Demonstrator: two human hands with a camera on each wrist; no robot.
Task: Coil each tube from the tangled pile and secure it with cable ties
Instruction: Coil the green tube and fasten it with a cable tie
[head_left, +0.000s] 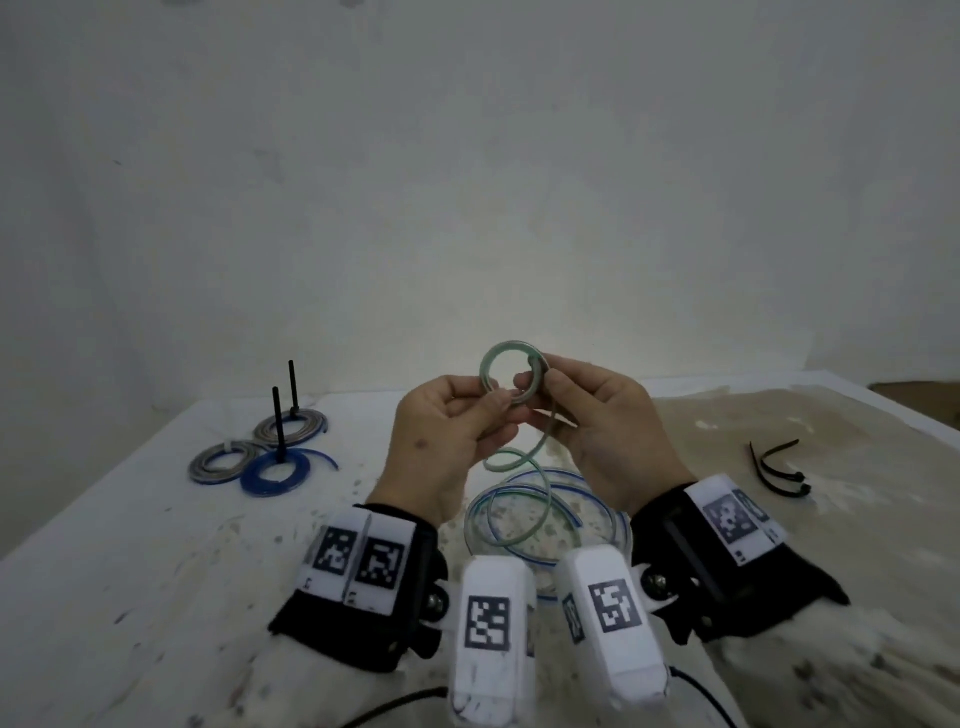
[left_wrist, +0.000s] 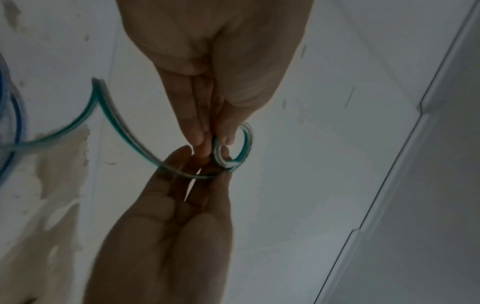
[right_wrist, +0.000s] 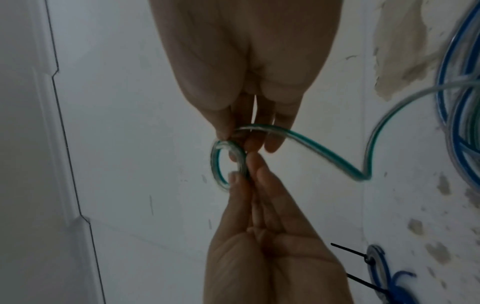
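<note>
A small coil of clear tube with a green stripe (head_left: 488, 364) is held up above the table between both hands. My left hand (head_left: 498, 405) pinches its lower left side; my right hand (head_left: 535, 387) pinches its right side. The tube's loose tail (head_left: 545, 441) curves down from my right hand to the tangled pile (head_left: 574, 486) of green- and blue-striped tubes on the table. The left wrist view shows the coil (left_wrist: 246, 139) between my left hand (left_wrist: 214, 142) and right hand (left_wrist: 207, 162). In the right wrist view the coil (right_wrist: 217, 170) sits between my right hand (right_wrist: 239, 139) and left hand (right_wrist: 244, 170).
Three tied coils (head_left: 291, 428) (head_left: 221, 462) (head_left: 272, 473) lie at the left of the stained white table (head_left: 130, 545), two with black tie ends (head_left: 280, 421) standing up. Loose black cable ties (head_left: 779, 470) lie at the right. A wall is close behind.
</note>
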